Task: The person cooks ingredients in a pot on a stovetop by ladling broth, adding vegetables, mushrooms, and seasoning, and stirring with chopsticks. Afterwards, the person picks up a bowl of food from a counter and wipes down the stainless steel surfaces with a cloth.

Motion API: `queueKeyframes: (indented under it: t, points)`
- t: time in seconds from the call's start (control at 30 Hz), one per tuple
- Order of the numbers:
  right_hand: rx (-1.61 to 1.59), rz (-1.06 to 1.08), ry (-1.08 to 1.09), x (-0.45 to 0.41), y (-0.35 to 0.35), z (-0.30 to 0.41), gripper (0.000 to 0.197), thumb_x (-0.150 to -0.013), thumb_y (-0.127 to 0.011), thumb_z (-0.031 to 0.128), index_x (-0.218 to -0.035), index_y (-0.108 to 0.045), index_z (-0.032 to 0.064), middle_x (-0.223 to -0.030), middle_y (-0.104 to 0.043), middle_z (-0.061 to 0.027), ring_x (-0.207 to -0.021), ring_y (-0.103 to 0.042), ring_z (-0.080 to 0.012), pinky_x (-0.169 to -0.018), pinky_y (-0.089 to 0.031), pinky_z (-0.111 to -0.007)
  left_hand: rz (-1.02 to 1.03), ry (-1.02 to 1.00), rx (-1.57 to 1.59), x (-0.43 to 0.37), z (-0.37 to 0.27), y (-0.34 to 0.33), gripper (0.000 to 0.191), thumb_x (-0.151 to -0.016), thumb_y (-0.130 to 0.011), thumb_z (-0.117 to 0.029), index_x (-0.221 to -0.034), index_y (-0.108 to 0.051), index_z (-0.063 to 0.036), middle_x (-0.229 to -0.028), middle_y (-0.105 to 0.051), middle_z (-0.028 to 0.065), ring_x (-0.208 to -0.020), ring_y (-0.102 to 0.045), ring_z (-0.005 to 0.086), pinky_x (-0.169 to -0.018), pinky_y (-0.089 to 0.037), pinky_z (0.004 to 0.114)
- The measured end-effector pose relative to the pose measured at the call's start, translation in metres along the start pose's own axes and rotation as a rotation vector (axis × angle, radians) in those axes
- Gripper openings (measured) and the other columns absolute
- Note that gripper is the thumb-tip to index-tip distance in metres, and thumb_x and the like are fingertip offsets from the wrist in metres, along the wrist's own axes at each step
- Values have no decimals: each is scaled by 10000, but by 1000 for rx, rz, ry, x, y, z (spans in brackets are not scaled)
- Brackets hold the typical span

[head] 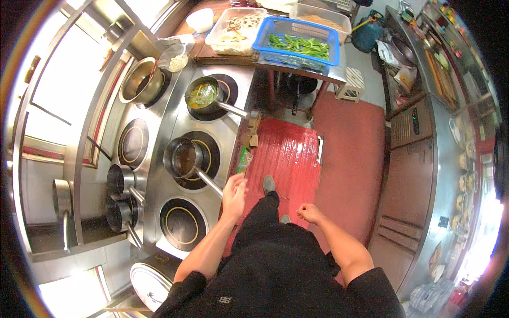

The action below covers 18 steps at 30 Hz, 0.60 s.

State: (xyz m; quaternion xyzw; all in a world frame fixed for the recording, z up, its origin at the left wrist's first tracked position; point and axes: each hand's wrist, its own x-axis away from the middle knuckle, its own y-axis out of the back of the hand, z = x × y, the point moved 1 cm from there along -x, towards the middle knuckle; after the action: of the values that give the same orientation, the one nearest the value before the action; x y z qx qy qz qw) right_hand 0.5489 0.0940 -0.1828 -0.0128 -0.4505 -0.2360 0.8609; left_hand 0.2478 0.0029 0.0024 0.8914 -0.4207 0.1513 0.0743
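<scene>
My left hand (234, 195) is beside the stove's front edge, its fingers partly curled. Just beyond the fingertips is a small clear plastic packet with a green edge (244, 159); whether I grip it or only overlap it is unclear. The handle of a saucepan of dark liquid (183, 159) ends near this hand, and the pan stands on the middle front hob. Loosely closed, my right hand (309, 213) hangs over the red floor with nothing visible in it. A second saucepan (203, 95), on the far front hob, contains green leaves in yellowish liquid.
A large metal pot (139, 81) stands on the back hob. Two steel saucepans (119, 182) sit nearer me. Beyond the stove, a blue basket of green leaves (296, 24) stands beside a plastic tub (212, 37). A steel counter (433, 159) runs along the right.
</scene>
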Motion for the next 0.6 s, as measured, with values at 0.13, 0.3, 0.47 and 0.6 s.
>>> queueKeyframes:
  t: [0.13, 0.3, 0.47, 0.6]
  points:
    - [-302, -65, 138, -21, 21, 102, 312, -919, -634, 231, -1163, -578, 45, -909, -668, -68, -793, -615, -152, -692, -497, -318, -81, 104, 6, -127, 17, 1, 460, -969, -545, -282, -1357, -451, -54, -1176, -586, 96, -942, -586, 175, -749, -488, 303]
    - [-345, -235, 438, -94, 44, 249, 513, -936, -620, 242, -1377, -455, 38, -1213, -620, -155, -1097, -607, -238, -965, -469, -357, -219, 439, 336, -259, 7, -10, 646, -950, -533, -431, -1454, -337, -77, -1403, -462, 159, -1178, -516, 291, -953, -431, 419]
    - [-93, -462, 516, -147, 50, 381, 693, -852, -685, 347, -1427, -413, 74, -1317, -552, -220, -1172, -577, -329, -1020, -435, -411, -354, 242, 118, -321, 35, 11, 575, -944, -513, -334, -1413, -385, -29, -1400, -469, 169, -1289, -443, 289, -1040, -368, 439]
    - [156, -340, 353, -188, 75, 407, 696, -792, -665, 384, -1383, -464, 76, -1241, -594, -247, -1122, -596, -388, -975, -464, -448, -225, -13, -650, -312, 45, 5, 560, -882, -569, -222, -1368, -434, 22, -1368, -492, 199, -1295, -424, 339, -1066, -343, 428]
